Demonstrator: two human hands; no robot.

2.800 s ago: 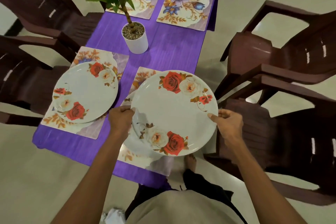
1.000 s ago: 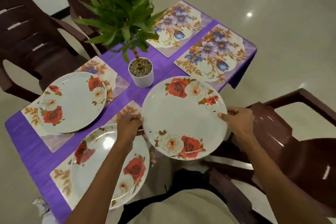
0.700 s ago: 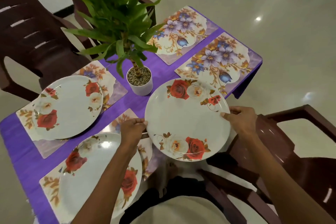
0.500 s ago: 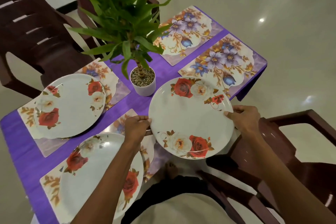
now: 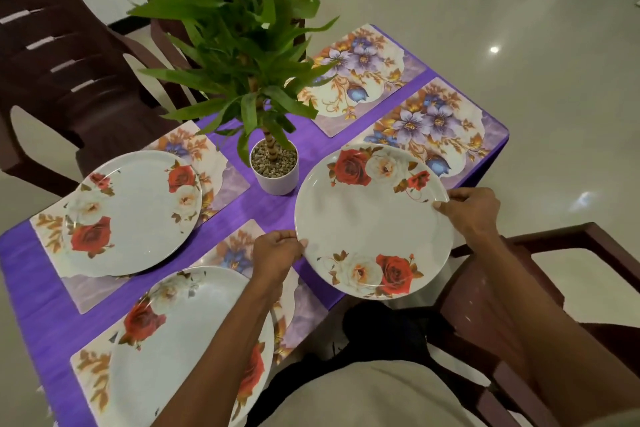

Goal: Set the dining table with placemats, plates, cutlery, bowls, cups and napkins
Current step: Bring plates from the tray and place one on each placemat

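Note:
I hold a white plate with red and cream roses [image 5: 372,218] level above the table's right edge. My left hand [image 5: 277,253] grips its left rim and my right hand [image 5: 469,210] grips its right rim. A second rose plate [image 5: 135,211] lies on the far-left placemat [image 5: 221,180]. A third rose plate [image 5: 173,340] lies on the near placemat [image 5: 93,371], partly hidden by my left forearm. Two placemats with purple flowers, one at the back [image 5: 360,80] and one at the right [image 5: 433,125], carry nothing. The held plate overlaps the right one's near edge.
A purple cloth [image 5: 38,288] covers the small table. A leafy plant in a white pot [image 5: 273,166] stands at the table's middle, close to the held plate. Dark brown chairs stand at the left [image 5: 59,55] and right [image 5: 554,270]. Pale glossy floor surrounds the table.
A plate now lies on the near placemat. I have shifted right along the table, and the held plate has moved toward the right purple-flower placemat.

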